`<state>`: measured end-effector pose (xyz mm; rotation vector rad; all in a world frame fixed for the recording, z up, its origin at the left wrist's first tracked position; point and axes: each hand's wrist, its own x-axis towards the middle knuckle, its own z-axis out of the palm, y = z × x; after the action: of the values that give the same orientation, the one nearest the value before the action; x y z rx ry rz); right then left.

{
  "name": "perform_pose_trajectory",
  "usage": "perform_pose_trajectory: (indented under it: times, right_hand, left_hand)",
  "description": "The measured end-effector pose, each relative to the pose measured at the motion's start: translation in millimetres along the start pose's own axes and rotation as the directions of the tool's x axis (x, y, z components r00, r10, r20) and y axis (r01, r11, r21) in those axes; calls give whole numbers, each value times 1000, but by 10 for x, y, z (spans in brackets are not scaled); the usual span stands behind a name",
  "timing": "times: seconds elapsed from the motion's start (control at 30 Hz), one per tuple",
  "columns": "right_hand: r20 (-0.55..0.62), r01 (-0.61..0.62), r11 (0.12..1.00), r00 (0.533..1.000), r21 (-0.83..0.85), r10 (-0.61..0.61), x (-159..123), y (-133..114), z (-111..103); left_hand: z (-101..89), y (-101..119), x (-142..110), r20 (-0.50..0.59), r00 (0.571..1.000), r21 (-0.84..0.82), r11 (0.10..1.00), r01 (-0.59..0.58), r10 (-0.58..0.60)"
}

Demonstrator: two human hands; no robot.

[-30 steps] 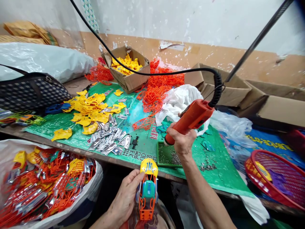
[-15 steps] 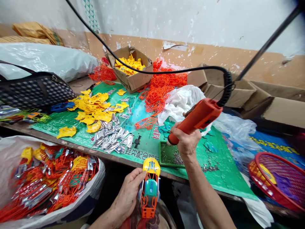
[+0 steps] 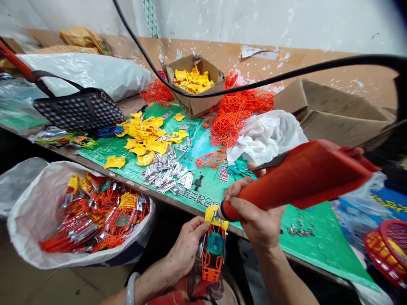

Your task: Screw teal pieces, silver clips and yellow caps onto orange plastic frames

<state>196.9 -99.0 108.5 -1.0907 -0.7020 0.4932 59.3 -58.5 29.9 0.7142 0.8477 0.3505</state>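
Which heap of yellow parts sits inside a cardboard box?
The far heap by the wall, in the open box. The other yellow heap lies loose on the green mat.

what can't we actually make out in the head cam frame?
- Driver tip: the orange electric screwdriver meets the toy car at its yellow top, but the right hand and the tool's nose hide the bit and any screw.
- Small metal bits on the green mat: too small to identify.
- Red basket: cut off by the right edge.
- Left hand: its fingertips lie behind the car.
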Motion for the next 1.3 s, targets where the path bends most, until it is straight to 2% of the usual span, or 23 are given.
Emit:
perform_pose_trajectory:
  times: [0.33, 0.63, 1.0, 1.13, 1.3]
  right_hand:
    - [10, -30, 998, 999, -54, 31, -33, 119, 88]
    - [-58, -108, 986, 993, -126, 101, -8, 88, 147]
    - [-63, -69, 979, 996, -191, 58, -17, 68, 193]
    - [31, 2, 975, 1000, -221, 5, -52, 26, 228]
    - [161, -24, 973, 985, -232, 63, -109, 37, 267]
  left_hand:
    - [-26, -31, 12, 23, 1000, -15, 1000, -6, 6]
    - [-11, -25, 18, 11, 1000, 5, 1000, -2, 2]
    - [-23, -53, 15, -5, 999, 26, 999, -37, 37]
    - [-27, -62, 17, 9, 997, 50, 996, -74, 73]
    - [-26, -45, 9, -1, 994, 93, 989, -112, 112]
